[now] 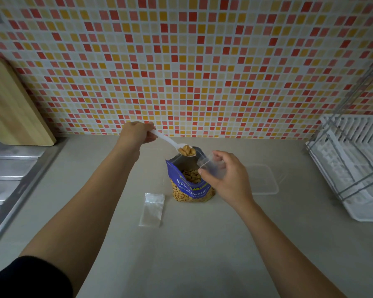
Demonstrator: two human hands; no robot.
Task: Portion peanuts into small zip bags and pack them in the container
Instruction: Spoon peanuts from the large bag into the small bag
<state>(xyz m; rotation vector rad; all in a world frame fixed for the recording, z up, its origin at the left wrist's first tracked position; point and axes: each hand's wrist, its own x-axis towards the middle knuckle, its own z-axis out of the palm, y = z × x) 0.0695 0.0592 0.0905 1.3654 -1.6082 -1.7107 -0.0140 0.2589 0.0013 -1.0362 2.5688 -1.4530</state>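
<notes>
An open blue peanut pouch (190, 186) stands upright in the middle of the counter, peanuts showing inside. My left hand (137, 133) grips the handle of a white plastic spoon (172, 143) whose bowl, heaped with peanuts, hovers above the pouch's mouth. My right hand (226, 179) holds a small clear zip bag (211, 167) open just right of the spoon bowl. A flat stack of empty zip bags (152, 209) lies on the counter left of the pouch. A clear plastic container (265, 179) sits behind my right hand, partly hidden by it.
A white dish rack (353, 166) fills the right side of the counter. A steel sink drainboard (11, 177) runs along the left edge, with a wooden cutting board (13, 108) leaning against the tiled wall.
</notes>
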